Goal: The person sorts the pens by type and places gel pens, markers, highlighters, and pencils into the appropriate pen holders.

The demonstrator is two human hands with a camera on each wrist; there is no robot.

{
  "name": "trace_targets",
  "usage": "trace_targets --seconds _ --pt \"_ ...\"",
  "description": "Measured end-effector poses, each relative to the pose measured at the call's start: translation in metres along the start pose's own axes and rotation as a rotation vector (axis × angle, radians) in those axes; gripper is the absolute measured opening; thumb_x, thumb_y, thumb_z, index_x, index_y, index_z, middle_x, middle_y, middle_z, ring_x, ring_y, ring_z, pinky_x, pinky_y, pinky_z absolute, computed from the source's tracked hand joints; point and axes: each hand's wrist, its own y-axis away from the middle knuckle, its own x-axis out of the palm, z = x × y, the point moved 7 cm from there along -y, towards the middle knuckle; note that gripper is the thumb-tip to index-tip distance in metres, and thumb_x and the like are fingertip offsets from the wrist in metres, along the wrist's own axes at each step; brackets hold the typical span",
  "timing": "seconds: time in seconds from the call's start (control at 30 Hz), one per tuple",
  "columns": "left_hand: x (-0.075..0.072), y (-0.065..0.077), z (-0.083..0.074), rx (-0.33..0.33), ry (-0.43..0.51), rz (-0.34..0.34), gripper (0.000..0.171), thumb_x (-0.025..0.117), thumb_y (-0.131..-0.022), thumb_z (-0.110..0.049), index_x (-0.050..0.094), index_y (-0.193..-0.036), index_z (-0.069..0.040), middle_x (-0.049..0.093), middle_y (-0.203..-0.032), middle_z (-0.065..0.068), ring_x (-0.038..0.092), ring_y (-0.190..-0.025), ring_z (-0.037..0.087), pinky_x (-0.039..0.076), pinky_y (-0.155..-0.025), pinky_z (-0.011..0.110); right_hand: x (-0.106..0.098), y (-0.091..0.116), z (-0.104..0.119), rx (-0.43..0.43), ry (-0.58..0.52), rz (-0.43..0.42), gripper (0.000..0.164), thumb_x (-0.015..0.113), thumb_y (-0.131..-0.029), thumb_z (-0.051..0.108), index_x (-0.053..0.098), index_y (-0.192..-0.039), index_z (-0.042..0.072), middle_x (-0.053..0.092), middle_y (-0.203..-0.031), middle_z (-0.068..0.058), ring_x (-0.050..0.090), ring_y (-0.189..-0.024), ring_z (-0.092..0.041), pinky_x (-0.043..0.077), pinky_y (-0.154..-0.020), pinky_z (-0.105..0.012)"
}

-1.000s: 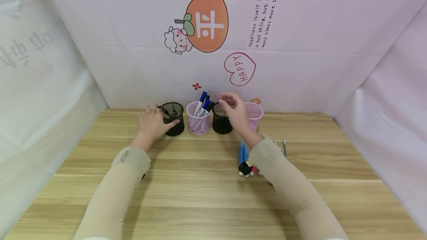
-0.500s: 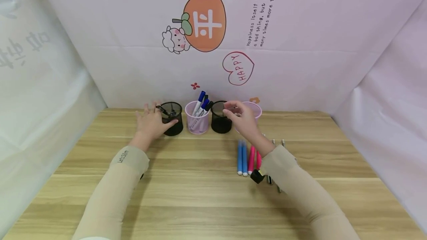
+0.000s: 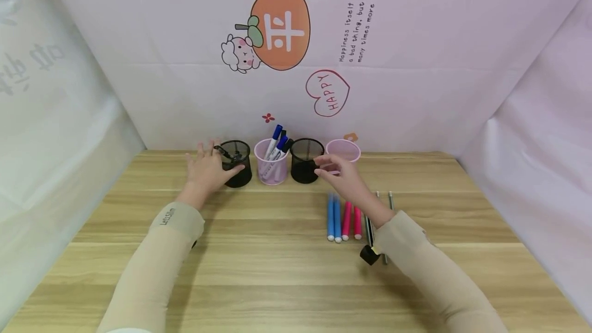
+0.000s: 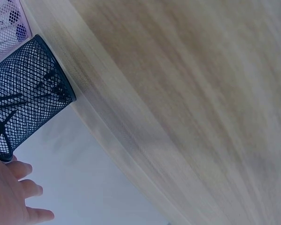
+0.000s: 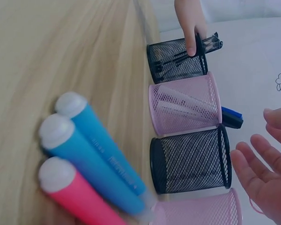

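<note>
My left hand (image 3: 205, 173) rests against the leftmost black mesh pen cup (image 3: 241, 177), thumb across its side and fingers spread beyond its left edge. Dark, thin items stand inside that cup. Beside it is a pink mesh cup (image 3: 281, 174) with blue-capped and black-capped markers (image 3: 275, 140). A second black mesh cup (image 3: 302, 171) shows nothing inside. My right hand (image 3: 343, 176) holds nothing, its fingers loosely bent, in front of another pink cup (image 3: 347, 152) and partly hiding it. From the right wrist view, the right fingertips are close to the black cup's rim.
Blue markers (image 3: 330, 220) and pink markers (image 3: 346, 222) lie on the wooden table (image 3: 259, 261) under the right forearm. Pencils (image 3: 391, 200) lie to their right, partly covered by the sleeve. A white printed cloth (image 3: 194, 102) rises behind the cups.
My right hand has drawn back and to the right from above the second black cup, uncovering that cup and the markers on the table. The left hand stays at its cup.
</note>
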Motion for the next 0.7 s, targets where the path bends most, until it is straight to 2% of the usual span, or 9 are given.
trace_targets --seconds 0.27,0.37,0.6,0.7 --pt "0.001 0.000 0.001 0.004 -0.007 0.009 0.110 0.041 -0.094 -0.079 0.033 -0.153 0.013 0.011 -0.167 0.027 0.003 -0.152 0.052 0.003 -0.114 0.076 0.002 0.010 -0.016 0.018 0.066 0.107 0.029 0.067 -0.099 0.004 0.065 -0.125 -0.007 0.068 -0.123 -0.025 0.067 -0.109 -0.039 0.054 -0.095 -0.052" --pt "0.001 -0.001 0.001 0.005 0.002 0.006 0.108 0.043 -0.095 -0.077 0.031 -0.154 0.013 0.011 -0.167 0.027 0.003 -0.152 0.053 0.003 -0.114 0.076 0.002 0.014 -0.022 0.028 0.076 0.142 0.028 0.066 -0.099 0.005 0.064 -0.125 -0.007 0.068 -0.120 -0.026 0.066 -0.108 -0.039 0.054 -0.095 -0.052" --pt "-0.002 -0.001 0.001 0.006 0.003 -0.013 0.103 0.048 -0.096 -0.072 0.035 -0.152 0.014 0.015 -0.166 0.029 0.005 -0.151 0.054 0.004 -0.113 0.077 -0.001 0.022 -0.041 0.203 -0.016 0.213 0.034 0.061 -0.102 0.005 0.057 -0.132 -0.011 0.063 -0.121 -0.032 0.067 -0.103 -0.045 0.062 -0.079 -0.049" --pt "-0.001 -0.001 0.000 0.006 0.002 -0.007 0.103 0.048 -0.096 -0.072 0.035 -0.152 0.014 0.015 -0.165 0.030 0.005 -0.150 0.055 0.004 -0.113 0.077 -0.003 0.024 -0.047 0.246 -0.018 0.226 0.036 0.060 -0.102 0.005 0.055 -0.134 -0.013 0.063 -0.120 -0.033 0.068 -0.098 -0.044 0.063 -0.075 -0.044"
